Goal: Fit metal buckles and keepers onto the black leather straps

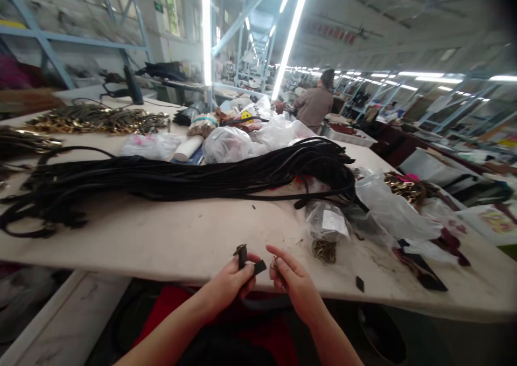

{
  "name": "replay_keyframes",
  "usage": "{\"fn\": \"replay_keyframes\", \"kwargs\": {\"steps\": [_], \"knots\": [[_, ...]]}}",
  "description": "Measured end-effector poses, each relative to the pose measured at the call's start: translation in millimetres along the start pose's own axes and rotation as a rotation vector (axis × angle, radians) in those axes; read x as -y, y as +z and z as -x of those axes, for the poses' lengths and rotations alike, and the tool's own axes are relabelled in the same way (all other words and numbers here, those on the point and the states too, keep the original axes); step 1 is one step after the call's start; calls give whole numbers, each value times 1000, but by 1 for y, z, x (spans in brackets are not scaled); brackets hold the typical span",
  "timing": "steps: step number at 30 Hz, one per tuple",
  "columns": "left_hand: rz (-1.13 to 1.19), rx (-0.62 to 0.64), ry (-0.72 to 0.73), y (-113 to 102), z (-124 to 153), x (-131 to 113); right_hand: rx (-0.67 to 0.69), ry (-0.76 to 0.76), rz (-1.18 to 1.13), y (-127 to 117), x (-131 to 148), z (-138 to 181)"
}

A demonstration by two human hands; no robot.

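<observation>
My left hand (229, 284) is closed on a short black strap piece (259, 267). Its flat end sticks out toward my right hand, and a dark fitting shows at the upper end. My right hand (298, 282) pinches a small brass-coloured metal piece (274, 263), partly covered by the fingers; its exact kind is unclear. Both hands hover close together over the table's near edge, a small gap between them. Beyond them, a long bundle of black straps (194, 177) lies across the table. To the right sits a clear plastic bag of small metal parts (324, 250).
The pale table (141, 242) runs along in front of me. Straps with gold-coloured fittings (97, 119) are heaped at the far left. Plastic bags (228, 144) stand behind the black bundle. A small black piece (360, 283) lies near the right front edge. A person (315, 104) is farther back.
</observation>
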State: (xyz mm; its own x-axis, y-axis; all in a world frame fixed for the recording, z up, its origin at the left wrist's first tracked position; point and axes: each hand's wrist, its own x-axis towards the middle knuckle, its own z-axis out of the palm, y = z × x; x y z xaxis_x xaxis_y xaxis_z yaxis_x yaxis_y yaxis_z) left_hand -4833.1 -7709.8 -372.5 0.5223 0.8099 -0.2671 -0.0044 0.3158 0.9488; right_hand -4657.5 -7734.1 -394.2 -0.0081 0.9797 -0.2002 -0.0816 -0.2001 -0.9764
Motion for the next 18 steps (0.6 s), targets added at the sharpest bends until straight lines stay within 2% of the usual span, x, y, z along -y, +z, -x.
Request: {"fn": "replay_keyframes", "kwargs": {"steps": [4,7,9,11,14,16,18], "knots": [[117,65,8,-9,5,8,97,73,-28,31,4,3],[190,163,-9,-14,9,13,164,117,7,41,1,2],[183,167,-4,-14,10,16,169,127,61,43,-3,0],[146,85,37,-13,9,18,124,45,192,42,-5,-2],[96,-62,127,-11,7,20,123,-237,442,38,1,-3],[81,-76,169,-12,7,17,217,-340,468,37,10,-1],[81,-57,205,-12,6,9,263,-370,403,38,19,2]]}}
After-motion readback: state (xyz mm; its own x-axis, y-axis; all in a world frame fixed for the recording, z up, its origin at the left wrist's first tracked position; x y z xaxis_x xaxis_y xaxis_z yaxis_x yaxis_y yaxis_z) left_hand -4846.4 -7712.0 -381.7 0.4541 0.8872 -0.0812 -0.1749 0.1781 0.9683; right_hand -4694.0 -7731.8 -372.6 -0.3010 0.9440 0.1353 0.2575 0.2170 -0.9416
